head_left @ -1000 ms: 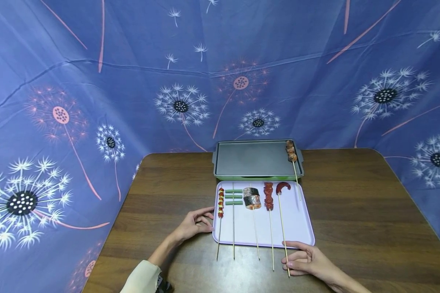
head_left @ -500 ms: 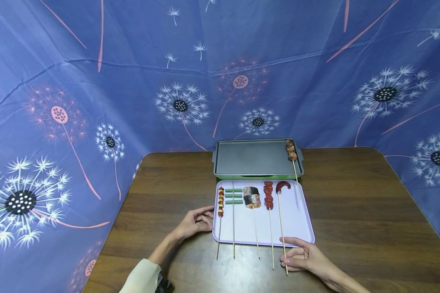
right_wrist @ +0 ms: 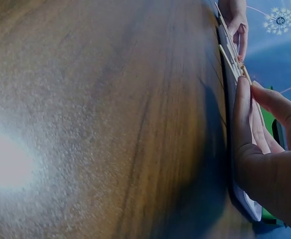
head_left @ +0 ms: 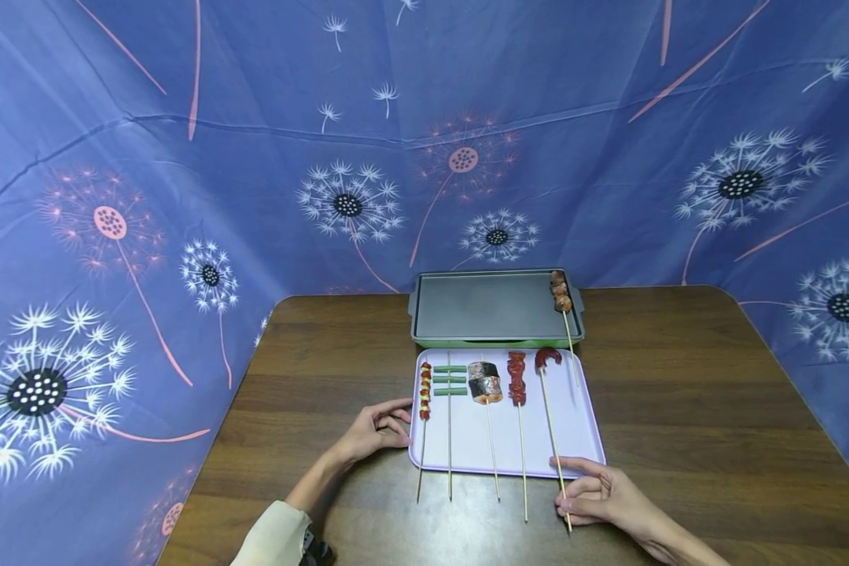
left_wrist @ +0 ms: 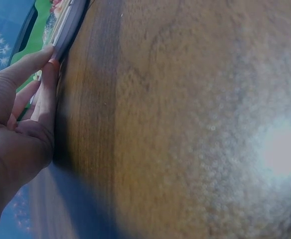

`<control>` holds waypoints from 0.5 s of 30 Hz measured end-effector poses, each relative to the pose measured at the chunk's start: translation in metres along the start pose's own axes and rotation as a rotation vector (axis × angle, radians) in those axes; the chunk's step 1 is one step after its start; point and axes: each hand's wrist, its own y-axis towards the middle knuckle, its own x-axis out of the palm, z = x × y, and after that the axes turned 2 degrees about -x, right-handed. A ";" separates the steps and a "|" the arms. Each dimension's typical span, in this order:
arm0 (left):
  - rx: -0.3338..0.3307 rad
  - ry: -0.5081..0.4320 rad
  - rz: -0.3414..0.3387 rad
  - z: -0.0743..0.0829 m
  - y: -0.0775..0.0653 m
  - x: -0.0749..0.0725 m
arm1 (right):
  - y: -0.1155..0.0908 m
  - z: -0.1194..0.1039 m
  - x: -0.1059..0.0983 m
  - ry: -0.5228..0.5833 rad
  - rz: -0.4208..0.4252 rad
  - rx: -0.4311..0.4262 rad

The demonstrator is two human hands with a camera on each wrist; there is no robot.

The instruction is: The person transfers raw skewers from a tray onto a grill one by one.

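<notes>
A lilac tray (head_left: 587,424) lies on the table in the head view, with several skewers on it. My right hand (head_left: 604,499) pinches the lower stick of a skewer with a curled dark-red piece (head_left: 548,358), near the tray's front right corner. The curled piece is at the tray's far edge. My left hand (head_left: 375,432) rests against the tray's left rim, fingers loosely bent. Beside it lies a red-and-yellow vegetable skewer (head_left: 425,391). Further right come a green-piece skewer (head_left: 450,380), a fish-chunk skewer (head_left: 485,383) and a red meat skewer (head_left: 516,379).
Behind the tray stands a grey griddle (head_left: 484,306) with a green base. A browned meat skewer (head_left: 560,292) lies on its right end, the stick reaching over the tray. A blue dandelion-print cloth (head_left: 269,157) hangs round the wooden table (head_left: 693,393).
My right hand has shifted a little to the right, and the skewer's lower end has swung right with it. The curled piece has moved slightly right. My left hand stays in place.
</notes>
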 end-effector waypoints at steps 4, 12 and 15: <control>-0.021 -0.002 0.004 0.001 0.000 0.001 | -0.001 -0.004 0.001 -0.002 -0.004 0.008; -0.012 -0.022 0.008 0.001 0.000 0.001 | -0.002 -0.008 0.006 -0.008 -0.040 -0.025; -0.023 -0.012 0.015 0.002 0.000 0.001 | -0.001 -0.010 0.008 -0.004 -0.068 -0.041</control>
